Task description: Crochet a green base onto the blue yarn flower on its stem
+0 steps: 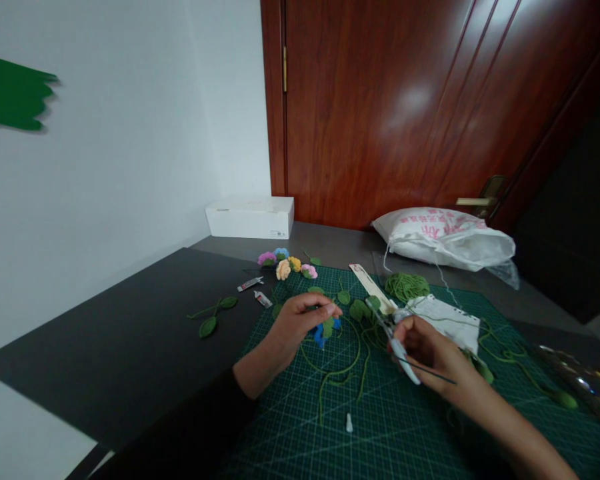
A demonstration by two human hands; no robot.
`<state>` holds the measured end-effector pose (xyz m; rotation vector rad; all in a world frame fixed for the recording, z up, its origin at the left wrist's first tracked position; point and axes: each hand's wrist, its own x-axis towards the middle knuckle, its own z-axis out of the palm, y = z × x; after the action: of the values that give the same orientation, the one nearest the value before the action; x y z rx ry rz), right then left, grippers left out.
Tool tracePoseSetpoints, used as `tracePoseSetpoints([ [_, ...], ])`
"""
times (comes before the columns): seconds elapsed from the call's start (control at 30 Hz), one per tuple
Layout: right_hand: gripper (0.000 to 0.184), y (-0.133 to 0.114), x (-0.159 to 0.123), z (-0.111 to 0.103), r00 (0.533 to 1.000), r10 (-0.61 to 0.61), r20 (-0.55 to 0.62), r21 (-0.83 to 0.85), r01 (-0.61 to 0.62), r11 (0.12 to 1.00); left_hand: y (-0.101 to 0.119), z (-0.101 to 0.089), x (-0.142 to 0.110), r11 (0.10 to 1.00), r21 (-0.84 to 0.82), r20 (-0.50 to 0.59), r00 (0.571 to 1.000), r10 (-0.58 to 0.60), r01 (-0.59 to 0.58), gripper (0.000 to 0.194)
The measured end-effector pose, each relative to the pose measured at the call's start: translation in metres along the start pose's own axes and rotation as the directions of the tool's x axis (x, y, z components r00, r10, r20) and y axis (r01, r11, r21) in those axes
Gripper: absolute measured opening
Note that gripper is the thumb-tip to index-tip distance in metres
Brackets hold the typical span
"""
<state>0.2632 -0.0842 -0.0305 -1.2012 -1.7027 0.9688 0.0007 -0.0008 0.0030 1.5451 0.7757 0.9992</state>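
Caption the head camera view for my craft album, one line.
The left hand pinches a blue crocheted flower while the right hand grips a slim white tool above a green cutting mat.

Two hands, left (295, 327) and right (425, 350), show at lower center of the frame, the left holding one blue flower (323, 335) and the right one hook (403, 357). Above them lie five more flowers (285, 263), two tubes (250, 284) and one yarn ball (407, 287), with two leaves (217, 313) at left. One box (250, 217) and one sack (443, 239) sit farther up.
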Motion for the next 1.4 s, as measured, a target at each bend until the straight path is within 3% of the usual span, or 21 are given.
tracePoseSetpoints([
  [0.07,0.041,0.001,0.005,0.02,1.0,-0.004,0.008,0.059,0.003,0.998,0.002,0.002,-0.001,1.0,-0.004,0.011,1.0,0.003,-0.003,0.019],
  [0.23,0.038,0.008,0.009,0.04,0.999,-0.026,0.023,0.093,0.023,0.995,0.004,0.005,-0.002,0.999,0.01,0.084,0.996,0.042,-0.043,0.023],
  [0.67,0.035,-0.001,0.007,0.049,0.996,-0.082,-0.019,0.003,0.082,0.997,0.013,0.01,-0.008,0.998,-0.022,0.223,0.972,0.068,-0.064,0.024],
  [0.93,0.03,-0.002,0.008,0.042,0.994,-0.112,0.007,-0.154,0.111,0.982,0.013,0.009,-0.008,1.0,-0.004,0.237,0.971,0.03,-0.03,0.025],
  [1.4,0.023,-0.005,0.008,0.04,0.992,-0.125,0.031,-0.131,0.128,0.983,0.012,0.007,-0.009,0.998,0.005,0.265,0.963,0.056,-0.059,0.026],
])
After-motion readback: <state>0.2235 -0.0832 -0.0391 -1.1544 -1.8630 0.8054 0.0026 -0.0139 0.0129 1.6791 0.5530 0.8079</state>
